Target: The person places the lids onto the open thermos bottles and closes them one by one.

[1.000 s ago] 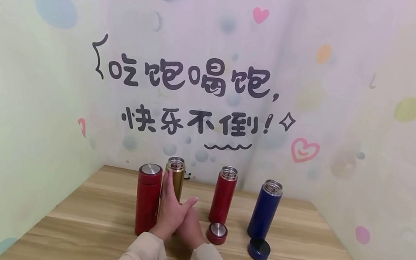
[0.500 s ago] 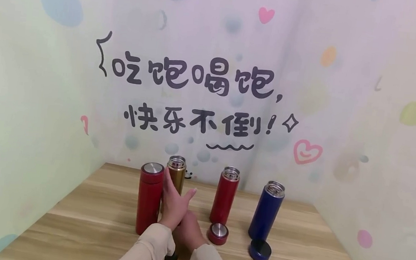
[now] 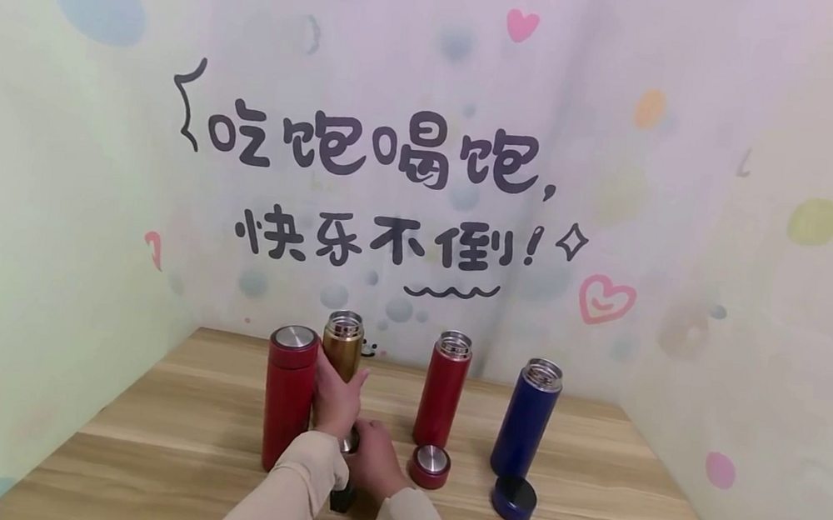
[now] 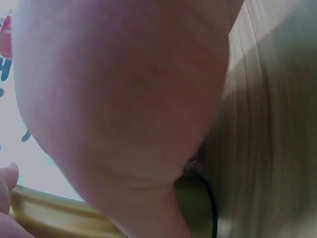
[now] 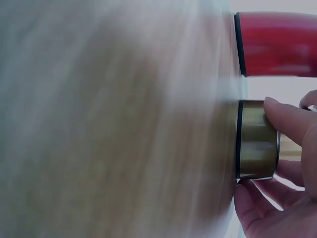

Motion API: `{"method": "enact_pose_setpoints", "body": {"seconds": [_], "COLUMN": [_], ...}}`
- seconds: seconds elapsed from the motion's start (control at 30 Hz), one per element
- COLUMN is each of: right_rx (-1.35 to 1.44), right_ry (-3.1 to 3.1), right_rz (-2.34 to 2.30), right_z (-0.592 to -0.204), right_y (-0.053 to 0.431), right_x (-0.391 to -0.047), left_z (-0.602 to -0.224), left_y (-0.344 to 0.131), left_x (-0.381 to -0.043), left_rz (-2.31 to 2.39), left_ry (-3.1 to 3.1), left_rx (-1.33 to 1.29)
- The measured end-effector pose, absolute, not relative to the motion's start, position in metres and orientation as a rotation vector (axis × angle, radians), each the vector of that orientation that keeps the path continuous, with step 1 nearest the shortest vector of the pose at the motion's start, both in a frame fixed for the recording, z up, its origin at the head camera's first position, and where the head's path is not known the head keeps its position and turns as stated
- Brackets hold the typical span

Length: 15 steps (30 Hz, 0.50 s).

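My left hand [image 3: 338, 395] grips the lower body of an uncapped gold thermos bottle [image 3: 342, 352], its thumb on the right side; that bottle shows as a gold strip at the lower left of the left wrist view. Just below and right of it, my right hand [image 3: 376, 457] holds a gold cap [image 5: 257, 139] at the table, thumb on one side and fingers on the other. The cap's silver top is partly hidden between the hands in the head view. A capped red thermos bottle [image 3: 288, 402] stands close left of my left hand.
Right of my hands an uncapped red bottle [image 3: 443, 392] stands behind its red cap [image 3: 430, 466]. Farther right is an uncapped blue bottle [image 3: 526, 421] with its blue cap [image 3: 514, 500] in front. A printed wall [image 3: 397, 308] rises behind the wooden table [image 3: 142, 451].
My hands, pressed close together before, have parted slightly. The left hand has closed round the gold bottle from straighter fingers, and the cap by the right hand has come into view.
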State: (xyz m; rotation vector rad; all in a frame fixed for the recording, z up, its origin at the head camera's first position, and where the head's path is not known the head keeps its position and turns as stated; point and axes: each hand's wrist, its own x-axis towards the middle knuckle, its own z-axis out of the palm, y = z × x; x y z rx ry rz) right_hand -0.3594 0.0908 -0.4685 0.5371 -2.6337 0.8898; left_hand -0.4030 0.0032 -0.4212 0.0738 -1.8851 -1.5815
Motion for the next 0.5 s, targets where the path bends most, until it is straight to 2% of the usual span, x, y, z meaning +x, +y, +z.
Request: {"method": "enact_pose_setpoints", "body": {"seconds": [0.5], "right_rx": [0.319], "right_ry": [-2.765], "right_rz": [1.149], "right_z": [-0.4608], "right_y": [0.0943], "right_x": [-0.3544], "left_z": [-0.4259], "left_y": [-0.0015], "left_x": [-0.3988], "left_rz": [-1.58], "left_ry": [-1.968], "left_rx": [0.041]}}
